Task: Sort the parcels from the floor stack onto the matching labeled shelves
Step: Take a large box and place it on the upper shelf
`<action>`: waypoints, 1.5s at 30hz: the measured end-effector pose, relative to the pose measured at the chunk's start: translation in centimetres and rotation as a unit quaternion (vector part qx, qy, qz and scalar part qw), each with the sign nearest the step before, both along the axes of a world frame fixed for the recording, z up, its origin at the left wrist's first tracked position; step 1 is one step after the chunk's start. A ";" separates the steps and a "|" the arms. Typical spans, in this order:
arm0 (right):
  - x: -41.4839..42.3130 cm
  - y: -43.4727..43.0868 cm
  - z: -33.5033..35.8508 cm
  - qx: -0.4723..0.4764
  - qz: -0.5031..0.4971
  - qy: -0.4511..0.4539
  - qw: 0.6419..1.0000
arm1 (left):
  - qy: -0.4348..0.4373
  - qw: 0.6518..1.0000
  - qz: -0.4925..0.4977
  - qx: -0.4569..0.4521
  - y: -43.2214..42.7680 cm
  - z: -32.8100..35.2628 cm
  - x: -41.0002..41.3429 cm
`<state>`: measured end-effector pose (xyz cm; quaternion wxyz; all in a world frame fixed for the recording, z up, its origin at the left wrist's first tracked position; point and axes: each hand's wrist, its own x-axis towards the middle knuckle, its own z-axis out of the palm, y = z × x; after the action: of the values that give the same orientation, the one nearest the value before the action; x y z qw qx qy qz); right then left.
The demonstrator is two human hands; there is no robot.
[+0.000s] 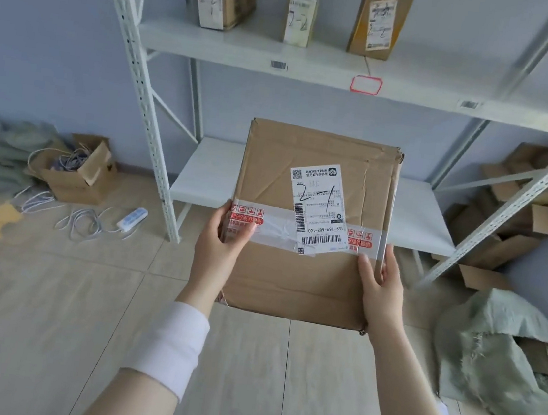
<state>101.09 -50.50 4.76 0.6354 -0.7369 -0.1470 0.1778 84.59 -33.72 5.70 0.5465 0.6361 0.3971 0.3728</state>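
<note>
Partly behind parcel: lower shelf.

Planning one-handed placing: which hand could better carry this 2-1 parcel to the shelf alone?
Left, probably. The left hand grips the parcel at its tape band, near mid-length; the right hand holds lower, towards the near corner. Both grip it now.

Lower shelf partly behind parcel.
</note>
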 end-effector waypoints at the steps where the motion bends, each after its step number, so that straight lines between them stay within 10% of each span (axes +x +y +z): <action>1: 1.2 0.4 0.4 0.006 -0.006 -0.004 1.000 | 0.001 1.000 -0.007 0.005 0.6 0.4 1.4; 45: 43.6 18.8 30.9 0.220 -0.049 -0.229 0.947 | -0.188 0.945 -0.010 0.266 19.4 32.1 44.8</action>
<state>144.73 -31.75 35.68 0.7390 -0.6057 -0.2878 -0.0643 129.37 -14.32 37.79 0.4255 0.6809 0.1670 0.5723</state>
